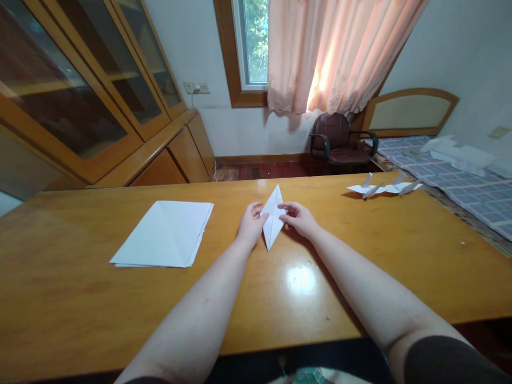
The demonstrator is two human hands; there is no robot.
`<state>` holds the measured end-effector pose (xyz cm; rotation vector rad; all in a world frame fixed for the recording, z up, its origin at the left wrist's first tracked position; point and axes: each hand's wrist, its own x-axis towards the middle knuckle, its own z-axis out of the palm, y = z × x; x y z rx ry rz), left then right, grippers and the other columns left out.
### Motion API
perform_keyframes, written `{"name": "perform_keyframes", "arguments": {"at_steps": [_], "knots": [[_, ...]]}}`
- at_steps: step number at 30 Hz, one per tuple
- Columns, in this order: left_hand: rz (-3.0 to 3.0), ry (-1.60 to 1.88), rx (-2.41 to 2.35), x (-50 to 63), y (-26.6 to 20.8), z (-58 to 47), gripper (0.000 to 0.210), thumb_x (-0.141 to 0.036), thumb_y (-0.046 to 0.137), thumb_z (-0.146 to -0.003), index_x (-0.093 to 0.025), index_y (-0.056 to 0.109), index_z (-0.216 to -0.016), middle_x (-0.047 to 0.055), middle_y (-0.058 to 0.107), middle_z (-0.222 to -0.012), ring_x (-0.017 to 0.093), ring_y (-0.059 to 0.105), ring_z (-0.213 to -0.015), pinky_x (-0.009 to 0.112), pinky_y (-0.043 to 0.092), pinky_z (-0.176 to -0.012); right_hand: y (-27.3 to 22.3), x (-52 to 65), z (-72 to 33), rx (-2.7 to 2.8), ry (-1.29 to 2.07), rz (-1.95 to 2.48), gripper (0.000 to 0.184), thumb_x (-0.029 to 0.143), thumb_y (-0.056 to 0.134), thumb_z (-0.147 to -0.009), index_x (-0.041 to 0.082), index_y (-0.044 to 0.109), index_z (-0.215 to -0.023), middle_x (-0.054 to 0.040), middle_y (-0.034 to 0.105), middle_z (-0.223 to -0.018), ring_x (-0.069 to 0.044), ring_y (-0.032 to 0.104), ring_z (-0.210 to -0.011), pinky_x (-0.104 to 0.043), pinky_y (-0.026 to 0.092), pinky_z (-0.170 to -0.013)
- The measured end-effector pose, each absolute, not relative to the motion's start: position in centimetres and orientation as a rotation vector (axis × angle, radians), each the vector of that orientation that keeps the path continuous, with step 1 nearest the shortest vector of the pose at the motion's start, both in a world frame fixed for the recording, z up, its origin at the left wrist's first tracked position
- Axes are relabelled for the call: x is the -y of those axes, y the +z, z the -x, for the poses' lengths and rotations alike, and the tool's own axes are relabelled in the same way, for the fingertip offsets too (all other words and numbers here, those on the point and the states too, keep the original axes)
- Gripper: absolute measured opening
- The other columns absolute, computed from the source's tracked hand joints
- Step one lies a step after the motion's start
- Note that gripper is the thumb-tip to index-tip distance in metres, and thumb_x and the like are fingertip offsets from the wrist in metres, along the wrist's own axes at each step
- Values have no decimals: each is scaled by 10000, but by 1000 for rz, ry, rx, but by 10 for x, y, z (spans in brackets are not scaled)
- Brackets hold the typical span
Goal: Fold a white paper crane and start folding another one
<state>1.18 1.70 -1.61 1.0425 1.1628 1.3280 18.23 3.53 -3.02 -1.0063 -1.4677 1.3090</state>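
A sheet of white paper folded into a narrow diamond (273,218) is held above the middle of the wooden table, one point away from me and one towards me. My left hand (252,221) pinches its left corner, thumb on top. On the opposite side my right hand (299,217) grips the right corner between thumb and fingers. A crease runs down the diamond's length. The fingertips behind the paper are partly hidden.
A stack of square white paper (166,234) lies on the table (256,298) at the left. Folded paper cranes (382,188) stand near the far right edge. Beyond are a brown armchair (336,136), a bed (452,165) and a glass-door cabinet (160,144).
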Motion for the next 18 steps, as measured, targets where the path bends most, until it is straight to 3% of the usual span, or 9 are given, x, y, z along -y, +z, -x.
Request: {"name": "perform_keyframes", "arguments": {"at_steps": [5,11,15,18], "knots": [[-991,1329,-1140,-19,-20,-12,229,-177,578,-751,-173,542,-977,34,642,-858,132,617,-746,262,478,-704,-22,-35,-184,1323,1326,973,508,396,602,-746,200,502,-1205,48,532,-623,-81,464,-463,-219,394,-432],[-996,1375,-1236,-22,-22,-10,197,-173,623,-702,-170,555,-887,21,622,-824,125,595,-743,248,469,-703,-18,-35,-186,1321,1361,958,376,377,688,-673,181,581,-976,33,581,-626,-75,467,-468,-223,398,-460],[-1096,1356,-1359,-21,-20,-10,160,-171,674,-650,-178,575,-775,9,625,-766,142,591,-735,250,462,-689,-20,-35,-186,1296,1439,985,383,400,699,-661,177,569,-943,19,606,-634,-97,526,-500,-230,423,-469],[-1115,1266,-1323,-19,-19,-11,124,-236,663,-691,-178,610,-787,20,645,-744,160,603,-711,277,467,-693,-22,-36,-185,1267,1490,980,404,408,701,-658,180,546,-954,26,599,-630,-107,556,-528,-228,434,-479]]}}
